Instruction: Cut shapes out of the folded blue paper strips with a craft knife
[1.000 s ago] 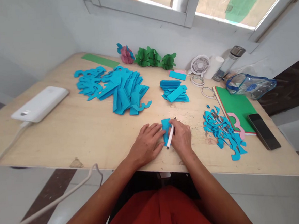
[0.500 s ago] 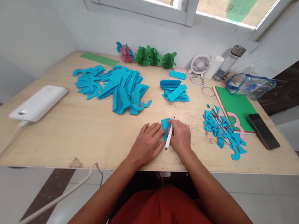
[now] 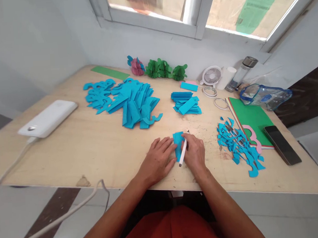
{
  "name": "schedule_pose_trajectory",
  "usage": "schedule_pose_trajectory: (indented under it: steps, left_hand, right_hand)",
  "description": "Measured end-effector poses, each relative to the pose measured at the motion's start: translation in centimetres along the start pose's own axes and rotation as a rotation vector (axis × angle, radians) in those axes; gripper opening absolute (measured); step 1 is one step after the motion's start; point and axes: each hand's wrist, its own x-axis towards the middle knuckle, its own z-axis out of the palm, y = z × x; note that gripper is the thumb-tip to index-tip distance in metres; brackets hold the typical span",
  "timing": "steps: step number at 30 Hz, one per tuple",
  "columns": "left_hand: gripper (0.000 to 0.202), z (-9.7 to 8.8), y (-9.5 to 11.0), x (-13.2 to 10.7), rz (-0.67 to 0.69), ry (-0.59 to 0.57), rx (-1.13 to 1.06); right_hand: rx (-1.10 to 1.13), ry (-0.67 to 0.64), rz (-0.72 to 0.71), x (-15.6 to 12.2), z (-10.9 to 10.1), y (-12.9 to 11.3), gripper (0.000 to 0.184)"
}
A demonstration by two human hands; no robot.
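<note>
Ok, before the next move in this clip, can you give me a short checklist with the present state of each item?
1. Left hand at the blue paper strip: ok, fingertips at its left edge.
2. White pen in the right hand: ok, held slanting beside the strip.
3. Strip resting on the table: ok, between the two hands.
4. Pen marks on the strip: cannot tell, too small and partly covered.
5. Blue scraps cleared away: not ok, scattered to the right of the right hand.
</note>
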Motion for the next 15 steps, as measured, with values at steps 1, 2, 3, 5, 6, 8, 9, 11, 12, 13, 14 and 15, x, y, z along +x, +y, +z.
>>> schedule_pose_trajectory:
  steps: [1, 2, 3, 5, 6, 8, 9, 11, 12, 13, 14, 15]
  left_hand:
    - [0.039, 0.1, 0.0, 0.0, 0.002, 0.003, 0.003]
    - [0.039, 0.1, 0.0, -0.1, 0.004, 0.006, 0.005]
    - [0.038, 0.2, 0.0, -0.1, 0.007, 0.010, 0.005]
    - [0.037, 0.2, 0.0, -0.2, 0.014, 0.028, -0.002]
    - [0.037, 0.2, 0.0, -0.2, 0.019, 0.042, -0.012]
    - [0.035, 0.0, -0.2, -0.1, 0.022, 0.097, -0.044]
    - [0.033, -0.3, -0.4, 0.0, 0.012, 0.138, -0.056]
    - [0.029, -1.2, -1.2, 0.5, -0.050, 0.240, -0.044]
    - [0.028, -1.8, -1.8, 1.0, -0.104, 0.293, -0.004]
    - [0.028, -2.5, -2.4, 1.4, -0.179, 0.340, 0.062]
    - [0.028, -3.2, -3.1, 2.0, -0.261, 0.351, 0.138]
    - [0.028, -3.8, -3.7, 2.6, -0.334, 0.334, 0.211]
  right_hand:
    - [0.024, 0.029, 0.021, 0.1, -0.1, 0.1, 0.026]
    - [0.047, 0.058, 0.047, 0.2, -0.2, 0.2, 0.027]
    - [0.068, 0.085, 0.078, 0.4, -0.4, 0.4, 0.027]
    - [0.117, 0.114, 0.156, 1.0, -0.9, 0.7, 0.028]
    - [0.143, 0.109, 0.196, 1.3, -1.1, 0.8, 0.029]
    - [0.182, 0.073, 0.246, 2.1, -1.5, 1.1, 0.029]
    - [0.189, 0.045, 0.261, 2.4, -1.7, 1.2, 0.030]
    - [0.178, 0.000, 0.280, 2.8, -1.9, 1.4, 0.030]
    - [0.162, -0.015, 0.288, 2.9, -1.9, 1.5, 0.030]
    - [0.140, -0.024, 0.297, 3.0, -1.9, 1.6, 0.030]
    - [0.115, -0.029, 0.305, 2.9, -1.9, 1.7, 0.030]
    - [0.088, -0.034, 0.312, 2.9, -1.9, 1.9, 0.030]
